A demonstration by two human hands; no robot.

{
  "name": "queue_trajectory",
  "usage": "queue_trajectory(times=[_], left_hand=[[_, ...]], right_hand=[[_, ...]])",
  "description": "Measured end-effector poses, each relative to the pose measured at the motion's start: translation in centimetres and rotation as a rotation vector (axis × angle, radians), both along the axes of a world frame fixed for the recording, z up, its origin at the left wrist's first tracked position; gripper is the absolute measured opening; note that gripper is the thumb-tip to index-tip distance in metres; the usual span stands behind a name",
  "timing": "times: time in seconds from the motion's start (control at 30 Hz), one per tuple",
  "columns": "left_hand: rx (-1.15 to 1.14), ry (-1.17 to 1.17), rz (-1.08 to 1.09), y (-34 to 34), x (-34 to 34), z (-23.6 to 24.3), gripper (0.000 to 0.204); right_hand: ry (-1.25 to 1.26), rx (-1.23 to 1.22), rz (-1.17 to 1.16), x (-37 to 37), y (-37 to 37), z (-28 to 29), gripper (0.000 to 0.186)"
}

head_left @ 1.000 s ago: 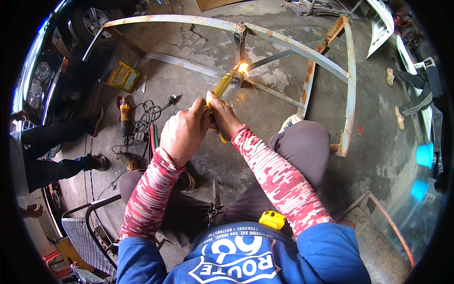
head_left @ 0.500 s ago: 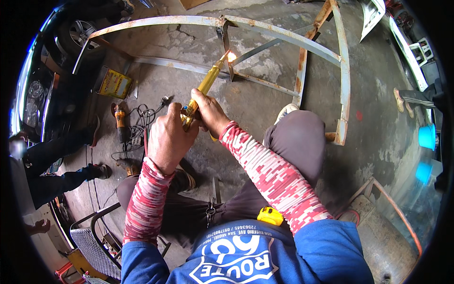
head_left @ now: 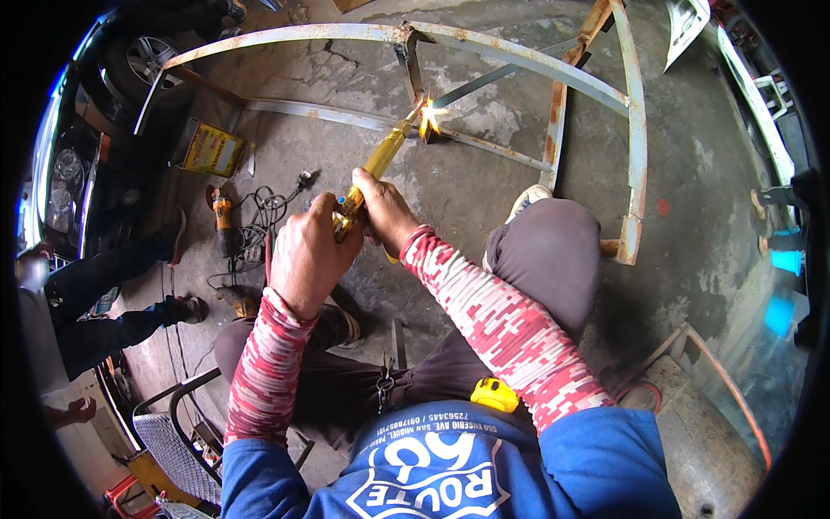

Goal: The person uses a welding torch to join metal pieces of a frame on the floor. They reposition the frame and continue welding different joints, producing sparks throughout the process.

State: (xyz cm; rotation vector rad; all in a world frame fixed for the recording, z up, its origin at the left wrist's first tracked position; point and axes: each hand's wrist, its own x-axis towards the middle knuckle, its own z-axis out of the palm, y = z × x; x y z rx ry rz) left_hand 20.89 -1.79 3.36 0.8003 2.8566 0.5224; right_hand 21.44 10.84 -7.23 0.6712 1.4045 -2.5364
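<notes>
A brass-coloured gas torch points away from me, its tip at a rusty upright bar of a metal frame. Bright orange flame and sparks flare where the tip meets the bar's lower end. My left hand is closed round the torch's rear end by its valves. Just ahead of it, my right hand wraps the handle, thumb along the top. The frame lies on the concrete floor, with curved grey-painted, rust-spotted bars. A reddish hose hangs beside my left hand.
An orange angle grinder lies left among tangled cords, near a yellow tin can. A car stands at far left. Another person's legs are at left, and another's foot at far right. A gas cylinder lies lower right.
The flame at the torch tip has grown into a larger burst of sparks. My hands hold nearly the same place. The person at far right has shifted farther right.
</notes>
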Motion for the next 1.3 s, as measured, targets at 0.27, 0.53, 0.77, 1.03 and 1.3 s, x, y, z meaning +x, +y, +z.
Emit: queue_trajectory(times=[0.27, 0.53, 0.77, 1.03, 1.3], left_hand=[[0.069, 0.016, 0.015, 0.1, 2.2, 1.2, 0.041], [0.067, -0.081, 0.082, 1.9, 4.1, 5.4, 0.035], [-0.014, -0.059, 0.107, 4.6, 3.8, 8.2, 0.032], [-0.103, -0.035, 0.109, 6.5, 3.1, 8.7, 0.028], [-0.131, -0.009, 0.072, 7.2, 2.8, 8.6, 0.025]], right_hand=[[-0.003, 0.121, -0.056, 1.2, -1.3, 0.3, 0.055], [-0.002, 0.179, -0.062, 1.6, -1.6, 3.2, 0.063], [0.158, 0.230, -0.198, 1.8, 0.4, 6.2, 0.061], [0.070, -0.006, -0.147, 0.4, 0.9, 6.1, 0.055], [0.051, -0.088, -0.117, 0.5, 1.3, 6.4, 0.064]])
